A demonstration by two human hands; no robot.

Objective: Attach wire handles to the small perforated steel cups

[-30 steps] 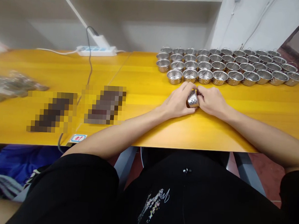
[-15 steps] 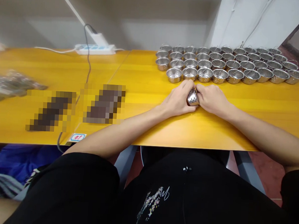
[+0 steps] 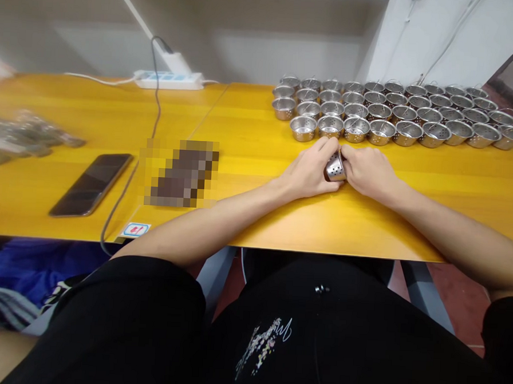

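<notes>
My left hand (image 3: 309, 172) and my right hand (image 3: 369, 174) meet on the yellow wooden table (image 3: 251, 120), near its middle. Between them they hold a small perforated stainless steel strainer cup (image 3: 336, 167), lying on its side, partly hidden by my fingers. Just beyond my fingertips stands a block of similar steel strainer baskets (image 3: 331, 126), set in close rows with thin wire handles. My left fingertips are very close to the front row, but I cannot tell whether they touch it.
To the left lie a dark smartphone (image 3: 91, 184), a pixelated flat object (image 3: 182, 174) and a clear plastic bag (image 3: 16, 136). A white power strip (image 3: 168, 80) sits at the table's back, and its cable runs down across the table.
The whole view has shifted slightly as my head moved. My hands stay together around the steel cup, with no visible change in hold.
</notes>
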